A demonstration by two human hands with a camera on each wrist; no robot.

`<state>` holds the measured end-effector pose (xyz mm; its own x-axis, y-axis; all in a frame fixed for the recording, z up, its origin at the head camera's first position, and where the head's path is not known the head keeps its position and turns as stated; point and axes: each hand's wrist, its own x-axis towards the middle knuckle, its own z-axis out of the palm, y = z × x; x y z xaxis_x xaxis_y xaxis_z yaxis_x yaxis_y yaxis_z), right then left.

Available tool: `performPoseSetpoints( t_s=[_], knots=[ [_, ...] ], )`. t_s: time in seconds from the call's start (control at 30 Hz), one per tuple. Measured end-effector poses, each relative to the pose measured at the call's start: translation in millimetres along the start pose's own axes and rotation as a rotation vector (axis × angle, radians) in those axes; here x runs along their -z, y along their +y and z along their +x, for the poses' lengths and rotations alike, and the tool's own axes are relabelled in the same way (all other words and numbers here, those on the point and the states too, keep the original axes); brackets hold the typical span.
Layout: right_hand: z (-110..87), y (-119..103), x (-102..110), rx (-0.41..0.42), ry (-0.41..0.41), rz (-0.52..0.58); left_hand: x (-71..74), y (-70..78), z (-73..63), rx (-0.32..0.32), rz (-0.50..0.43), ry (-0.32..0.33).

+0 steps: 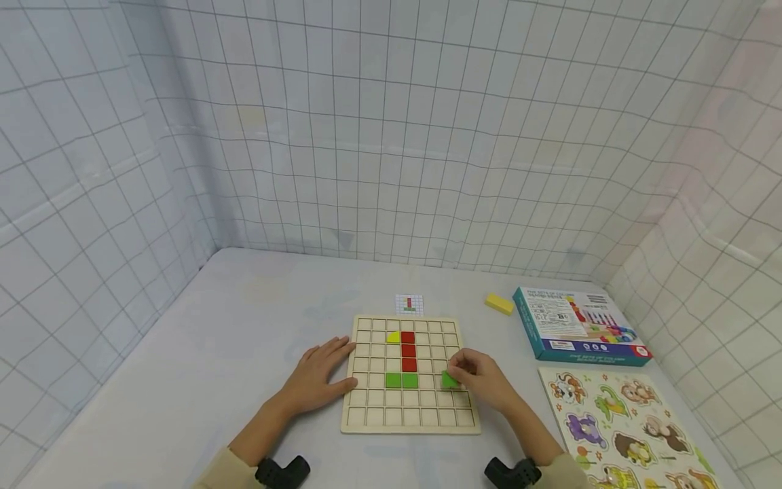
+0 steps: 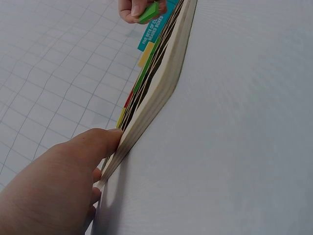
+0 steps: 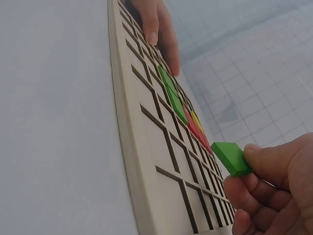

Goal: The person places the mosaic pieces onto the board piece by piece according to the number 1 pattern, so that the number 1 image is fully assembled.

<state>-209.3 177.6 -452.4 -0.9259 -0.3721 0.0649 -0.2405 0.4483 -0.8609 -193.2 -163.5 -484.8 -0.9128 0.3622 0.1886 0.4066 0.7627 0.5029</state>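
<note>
A wooden grid board [image 1: 411, 424] lies on the table in the head view. Three red tiles [image 1: 408, 351] form a column in it, with a yellow tile [image 1: 394, 337] beside the top one. Two green tiles [image 1: 401, 380] sit side by side under the column. My right hand [image 1: 479, 377] pinches another green tile [image 3: 232, 159] between thumb and fingers, over the board's right part. At the left edge, my left hand [image 1: 320, 377] touches the board with fingers extended, its thumb [image 2: 98, 147] against the rim.
Behind the board lies a small pattern card [image 1: 409, 305] with a red and green figure. A yellow block [image 1: 499, 303], a teal-edged product box [image 1: 580, 326] and an animal picture board [image 1: 623, 424] lie to the right. Grid-patterned curtains surround the table.
</note>
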Motion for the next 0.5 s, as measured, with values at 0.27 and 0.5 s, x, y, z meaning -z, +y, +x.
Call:
performPoseSetpoints(
  t_s=[0.27, 0.5],
  knots=[
    [6.2, -9, -13, 0.013, 0.013, -0.01, 1.0, 1.1, -0.4, 0.002, -0.001, 0.002],
    [11.2, -7, -25, 0.03, 0.026, -0.071, 1.5, 2.7, -0.5, 0.01, -0.003, -0.003]
  ],
)
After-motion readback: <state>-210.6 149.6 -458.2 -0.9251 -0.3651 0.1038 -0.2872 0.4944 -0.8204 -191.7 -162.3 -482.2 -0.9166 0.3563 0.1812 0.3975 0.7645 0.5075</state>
